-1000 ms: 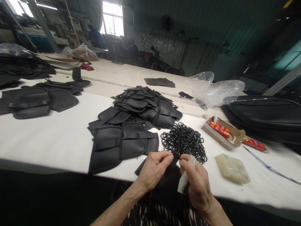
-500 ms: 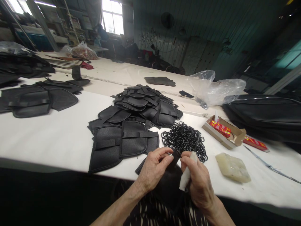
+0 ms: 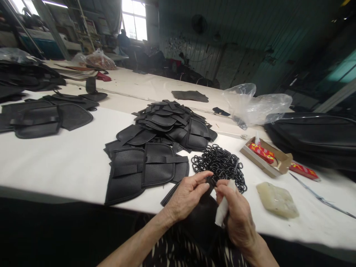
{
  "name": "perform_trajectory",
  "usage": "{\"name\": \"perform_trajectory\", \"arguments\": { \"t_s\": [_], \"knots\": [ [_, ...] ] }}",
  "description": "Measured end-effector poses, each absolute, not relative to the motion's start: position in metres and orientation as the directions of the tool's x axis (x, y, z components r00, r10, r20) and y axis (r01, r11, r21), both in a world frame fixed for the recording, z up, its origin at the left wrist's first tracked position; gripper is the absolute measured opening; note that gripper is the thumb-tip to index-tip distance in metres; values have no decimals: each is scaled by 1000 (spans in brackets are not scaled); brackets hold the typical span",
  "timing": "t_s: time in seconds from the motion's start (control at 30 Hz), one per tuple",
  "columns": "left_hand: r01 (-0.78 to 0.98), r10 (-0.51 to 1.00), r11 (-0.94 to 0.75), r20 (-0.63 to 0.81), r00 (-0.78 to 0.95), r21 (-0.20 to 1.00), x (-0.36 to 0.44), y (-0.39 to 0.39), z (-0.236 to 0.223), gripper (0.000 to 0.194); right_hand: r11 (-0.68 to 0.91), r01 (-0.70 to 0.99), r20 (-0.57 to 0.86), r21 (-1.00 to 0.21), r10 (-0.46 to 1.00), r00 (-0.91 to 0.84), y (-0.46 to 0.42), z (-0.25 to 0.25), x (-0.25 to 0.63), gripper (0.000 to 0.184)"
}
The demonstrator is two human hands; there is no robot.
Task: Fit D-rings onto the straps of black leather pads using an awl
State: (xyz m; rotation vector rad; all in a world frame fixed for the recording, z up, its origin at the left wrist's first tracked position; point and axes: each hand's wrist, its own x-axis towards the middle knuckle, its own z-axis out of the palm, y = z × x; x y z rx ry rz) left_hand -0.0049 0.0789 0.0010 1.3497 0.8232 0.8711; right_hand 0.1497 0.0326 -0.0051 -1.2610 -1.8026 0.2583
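Left hand shifted rightward, forefinger extended

Window glares in dim bkgd w/ rt edge blurry

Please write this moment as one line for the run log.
left hand: holding black piece | right hand: gripping pale-handled tool | on white table: heap of black rings, heap of black pouches, yellowish block

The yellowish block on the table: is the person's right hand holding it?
No, the yellowish block lies on the white table, apart from the right hand, which grips a white handle.
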Motion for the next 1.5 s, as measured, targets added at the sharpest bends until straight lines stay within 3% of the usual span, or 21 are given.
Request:
{"name": "perform_trajectory", "arguments": {
  "t_s": [0.23,0.47,0.67,0.83,0.9,1.07,1.13,1.5],
  "knots": [
    [-218,878,170,-47,476,961,-2,81,1,25,439,634,509,-637,857,-83,35,-12,153,21],
    [-298,905,192,-51,423,935,-1,83,-2,22,462,641,570,-613,820,-46,38,-12,148,23],
    [-364,916,243,-89,392,899,0,82,-1,47,503,646,633,-575,773,-38,40,-21,154,13],
    [-234,902,200,-86,424,951,-3,82,-1,16,484,666,640,-567,769,-15,41,-20,157,15],
    [-172,900,173,-85,428,970,-4,81,-1,10,506,703,656,-500,752,-74,42,-14,158,18],
    [-153,913,119,-47,406,981,-3,82,2,7,605,789,740,-107,578,-343,44,6,161,19],
    [-133,916,93,-32,400,987,-3,82,3,8,616,788,724,-10,548,-420,45,13,163,20],
    [-81,930,54,-21,367,995,-1,77,1,10,607,789,708,95,516,-482,37,18,161,18]
  ]
}}
